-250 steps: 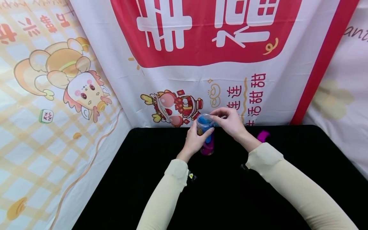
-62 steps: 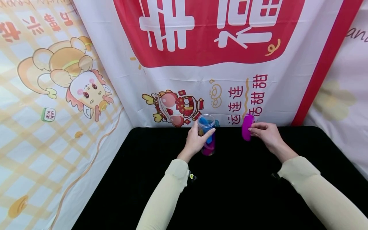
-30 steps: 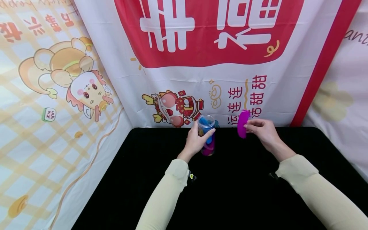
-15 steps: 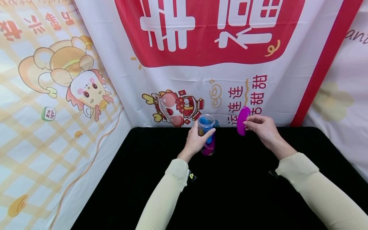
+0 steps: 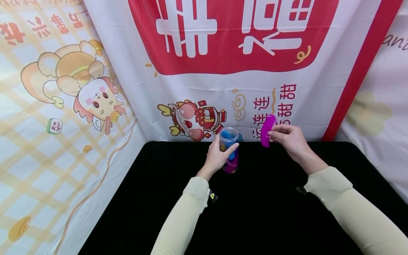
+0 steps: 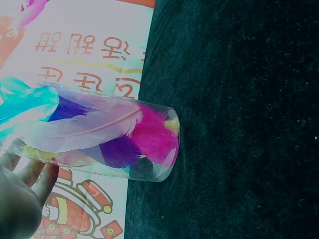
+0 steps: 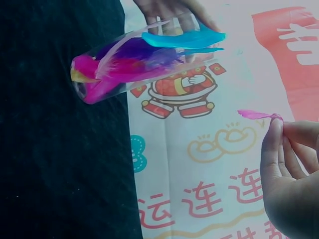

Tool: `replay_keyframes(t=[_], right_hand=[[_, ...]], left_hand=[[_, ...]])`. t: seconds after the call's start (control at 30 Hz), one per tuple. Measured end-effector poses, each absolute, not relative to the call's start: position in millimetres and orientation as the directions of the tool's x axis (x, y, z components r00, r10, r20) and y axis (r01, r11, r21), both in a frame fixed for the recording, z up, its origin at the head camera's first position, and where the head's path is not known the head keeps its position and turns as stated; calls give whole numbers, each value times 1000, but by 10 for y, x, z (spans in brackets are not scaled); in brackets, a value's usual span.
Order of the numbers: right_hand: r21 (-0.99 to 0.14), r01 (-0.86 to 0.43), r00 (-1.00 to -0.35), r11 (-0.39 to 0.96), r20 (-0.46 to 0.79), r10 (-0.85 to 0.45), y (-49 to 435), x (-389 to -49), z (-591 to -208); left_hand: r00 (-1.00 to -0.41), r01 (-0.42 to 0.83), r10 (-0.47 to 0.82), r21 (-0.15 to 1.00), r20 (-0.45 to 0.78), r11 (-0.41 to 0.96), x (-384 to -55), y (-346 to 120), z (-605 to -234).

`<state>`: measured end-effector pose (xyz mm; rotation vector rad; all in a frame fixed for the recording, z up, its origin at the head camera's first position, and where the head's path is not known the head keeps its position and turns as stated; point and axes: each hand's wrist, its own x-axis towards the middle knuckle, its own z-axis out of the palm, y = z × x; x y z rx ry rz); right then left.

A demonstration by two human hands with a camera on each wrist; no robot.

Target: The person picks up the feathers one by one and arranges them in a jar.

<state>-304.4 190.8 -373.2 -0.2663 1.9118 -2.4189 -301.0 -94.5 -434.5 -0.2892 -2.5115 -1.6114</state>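
Note:
My left hand [image 5: 215,155] grips a clear, open-topped jar [image 5: 230,166] around its upper part. Inside the jar are colourful feathers [image 6: 154,132] in magenta, purple, white, yellow and blue; a blue feather [image 7: 184,40] lies near the mouth. To the right of the jar and apart from it, my right hand [image 5: 291,141] pinches a magenta feather [image 5: 267,131] between thumb and fingertips. That feather stands roughly upright in the head view, and the right wrist view shows it edge-on.
A black-covered table [image 5: 242,219] lies beneath both hands. Behind it hangs a white and red printed cloth [image 5: 197,85], with a checked cloth [image 5: 63,141] at the left. A small teal thing [image 5: 240,137] shows behind the jar at the table's back edge.
Earlier my right hand was at the jar's mouth, and a magenta feather lay on the table. Now that hand holds a magenta feather, drifting slightly up and left. My left hand stays on the jar.

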Motion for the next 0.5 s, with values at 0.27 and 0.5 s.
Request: replay_keyframes(t=[0.27, 0.5], right_hand=[[-977, -100, -981, -190, 128, -142, 1851, -3033, -3613], [-981, -128, -979, -145, 148, -137, 1798, -3040, -3557]], left_hand=[[-970, 241, 81, 882, 228, 404, -3015, -948, -4346], [-971, 238, 77, 882, 227, 406, -3015, -943, -4354]])
